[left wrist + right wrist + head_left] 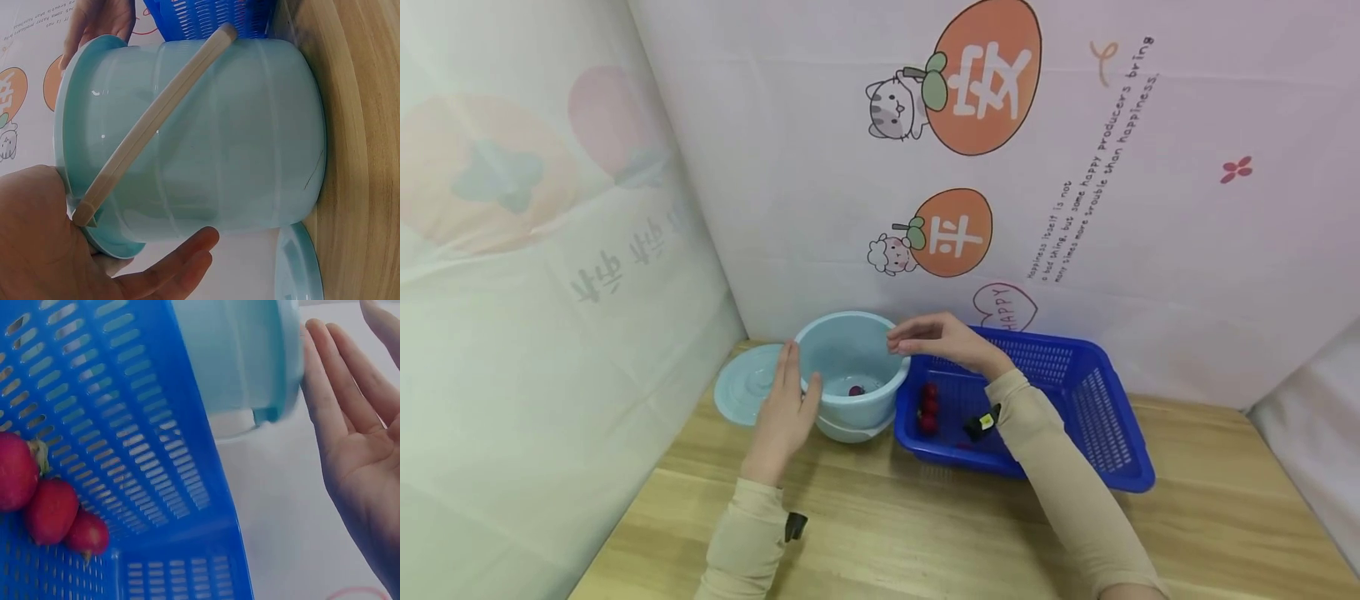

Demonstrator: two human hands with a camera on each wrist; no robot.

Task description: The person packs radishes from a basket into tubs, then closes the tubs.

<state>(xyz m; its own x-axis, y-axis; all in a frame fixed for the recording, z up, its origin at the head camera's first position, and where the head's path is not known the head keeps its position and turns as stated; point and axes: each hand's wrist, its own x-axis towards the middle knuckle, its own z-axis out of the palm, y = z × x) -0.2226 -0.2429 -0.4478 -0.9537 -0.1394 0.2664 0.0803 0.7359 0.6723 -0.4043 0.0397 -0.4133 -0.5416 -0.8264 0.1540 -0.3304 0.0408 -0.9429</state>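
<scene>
A light blue bucket [859, 410] stands upright, with a small dark red radish [856, 390] on its floor. At its left rim is my left hand [784, 412], the fingers fairly straight and the thumb apart from them. In the left wrist view the bucket's handle [156, 125] slants across its side near that hand. My right hand [951, 340] is over the right rim, its fingers extended and nothing held. The right wrist view shows those fingers [340, 381] right beside the rim. Several red radishes [53, 509] lie in the blue basket [1123, 479] just right of the bucket.
A light blue lid [741, 392] lies left of the bucket, partly behind my left hand. The wooden table [887, 533] meets a printed cloth wall [820, 167] at the back and another cloth wall [550, 375] on the left.
</scene>
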